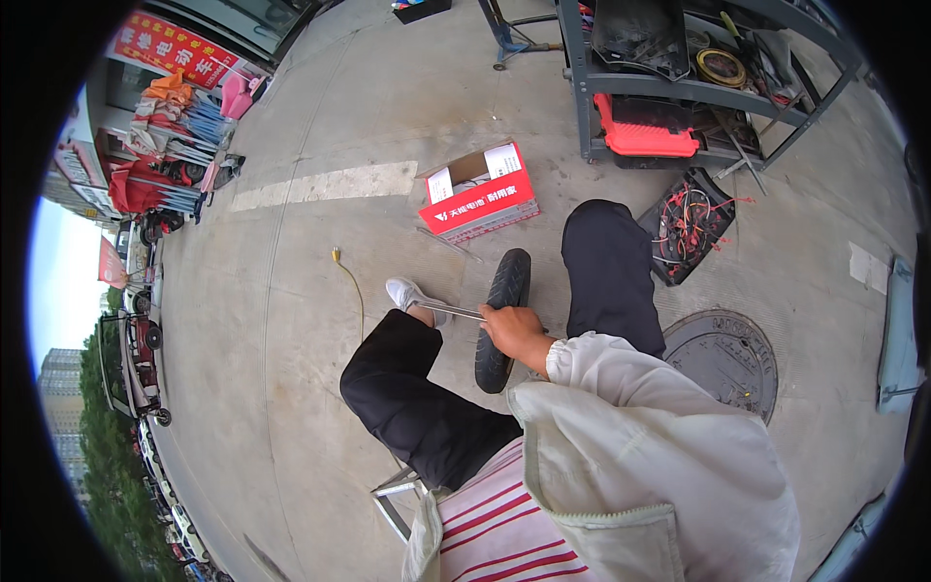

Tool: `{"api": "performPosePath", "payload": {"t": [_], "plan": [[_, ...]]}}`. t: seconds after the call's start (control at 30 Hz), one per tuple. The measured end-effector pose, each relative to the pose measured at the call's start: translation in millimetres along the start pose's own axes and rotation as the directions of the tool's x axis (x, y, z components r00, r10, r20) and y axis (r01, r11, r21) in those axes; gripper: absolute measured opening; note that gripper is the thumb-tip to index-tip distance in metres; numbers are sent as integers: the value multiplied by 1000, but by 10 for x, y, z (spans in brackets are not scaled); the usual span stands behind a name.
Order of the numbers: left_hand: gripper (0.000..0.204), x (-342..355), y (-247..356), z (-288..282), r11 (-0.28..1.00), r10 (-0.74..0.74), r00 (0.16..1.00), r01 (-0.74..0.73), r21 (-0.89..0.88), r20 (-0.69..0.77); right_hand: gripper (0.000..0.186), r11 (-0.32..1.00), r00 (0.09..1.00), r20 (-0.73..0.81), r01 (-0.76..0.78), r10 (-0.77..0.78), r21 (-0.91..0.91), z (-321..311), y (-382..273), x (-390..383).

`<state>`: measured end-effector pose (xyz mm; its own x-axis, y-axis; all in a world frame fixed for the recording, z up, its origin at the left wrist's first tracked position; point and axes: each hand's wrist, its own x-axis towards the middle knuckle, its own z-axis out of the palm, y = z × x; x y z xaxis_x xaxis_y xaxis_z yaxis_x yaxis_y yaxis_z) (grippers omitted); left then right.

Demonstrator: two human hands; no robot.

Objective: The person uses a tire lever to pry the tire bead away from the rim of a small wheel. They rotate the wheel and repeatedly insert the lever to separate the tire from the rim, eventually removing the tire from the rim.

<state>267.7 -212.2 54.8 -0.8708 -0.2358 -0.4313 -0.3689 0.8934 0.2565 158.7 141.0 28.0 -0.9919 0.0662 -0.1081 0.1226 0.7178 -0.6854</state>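
My right hand (516, 333) comes in from the lower right and is closed round a slim silver tire lever (452, 310). The lever points left, across toward the white shoe (417, 299) on my left foot. Right under the hand a black tire (509, 279) stands on its tread between my legs, its grooved surface facing up. The hand covers the middle of the tire, so I cannot tell whether the lever touches it. My left hand is out of sight.
Ahead stands an open red cardboard box (480, 199), with a thin metal rod (449, 244) before it. A black tray (693, 228) of tangled wires lies beyond my right knee. A metal shelf (698, 89) holds tools. A yellow plug with cord (337, 256) lies left; a manhole cover (722, 359), right.
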Motion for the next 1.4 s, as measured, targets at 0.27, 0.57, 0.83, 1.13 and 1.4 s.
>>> {"api": "performPosePath", "payload": {"t": [0.27, 0.57, 0.83, 1.13, 1.4], "plan": [[57, 76, 542, 6, 982, 188, 981, -188, -3, 40, 20, 1000, 999, -47, -6, 5, -20, 80, -59, 205], [54, 359, 1009, 177, 973, 227, 972, -230, 35, 59, 20, 998, 998, -44, 55, -55, -11, 256, -240, 483], [52, 359, 1041, 173, 975, 216, 973, -219, 34, 88, 21, 994, 994, -31, 107, -108, -33, 319, -231, 489], [49, 307, 1058, 200, 977, 205, 974, -210, 42, 96, 21, 996, 994, -72, 82, -85, -33, 389, -318, 535], [47, 227, 1009, 234, 979, 193, 976, -198, 38, 100, 21, 994, 993, -59, 102, -104, -38, 383, -315, 551]]}}
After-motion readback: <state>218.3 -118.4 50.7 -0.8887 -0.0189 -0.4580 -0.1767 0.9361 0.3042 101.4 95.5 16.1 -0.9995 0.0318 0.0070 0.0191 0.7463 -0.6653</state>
